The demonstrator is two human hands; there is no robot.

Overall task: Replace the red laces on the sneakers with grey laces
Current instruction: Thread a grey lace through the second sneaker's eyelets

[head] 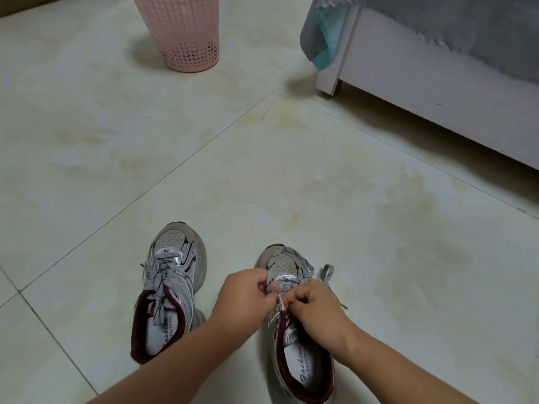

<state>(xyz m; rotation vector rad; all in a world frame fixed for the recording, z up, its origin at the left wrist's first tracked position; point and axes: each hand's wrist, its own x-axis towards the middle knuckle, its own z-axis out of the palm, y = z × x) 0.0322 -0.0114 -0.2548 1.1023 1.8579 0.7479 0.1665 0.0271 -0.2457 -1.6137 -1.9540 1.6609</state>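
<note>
Both hands are pinching the grey lace point(272, 279) over the right sneaker point(294, 325) on the floor: left hand point(248, 290) is pulling it tight, right hand point(313, 304) is feeding it through a hole.

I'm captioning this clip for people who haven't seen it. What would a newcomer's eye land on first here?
First, the two hands low in the frame: the left hand and right hand pinch a grey lace over the right-side sneaker. Beside it to the left stands the other sneaker, already laced in grey. Farther back, a pink perforated basket stands on the pale tiled floor.
</note>
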